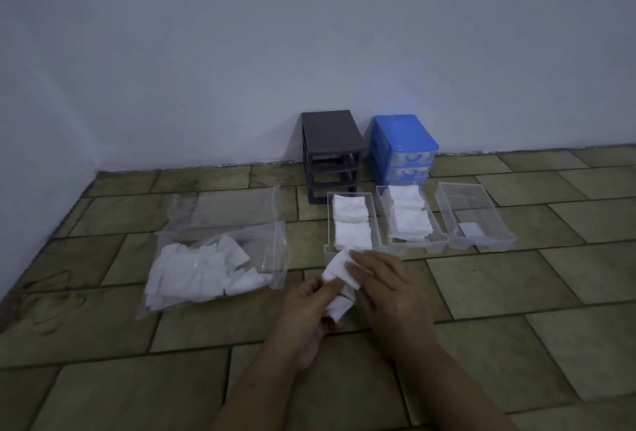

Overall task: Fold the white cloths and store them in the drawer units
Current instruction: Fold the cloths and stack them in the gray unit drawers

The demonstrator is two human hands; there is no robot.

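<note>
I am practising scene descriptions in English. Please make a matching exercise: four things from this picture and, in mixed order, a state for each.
Things:
1. grey drawer unit
2. plastic bag
3. right-most tray
4. cloth in the hands

States:
A. holds loose white cloths
B. being folded
C. drawers taken out
D. holds only a small white label

Pairs: 1-C, 2-A, 3-D, 4-B

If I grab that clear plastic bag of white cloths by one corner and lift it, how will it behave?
The clear plastic bag lies limp and crumpled on the floor, so it would probably sag rather than hold shape. The loose white cloths inside would likely slide toward the low end. It looks light, though the film may be slippery.
</note>
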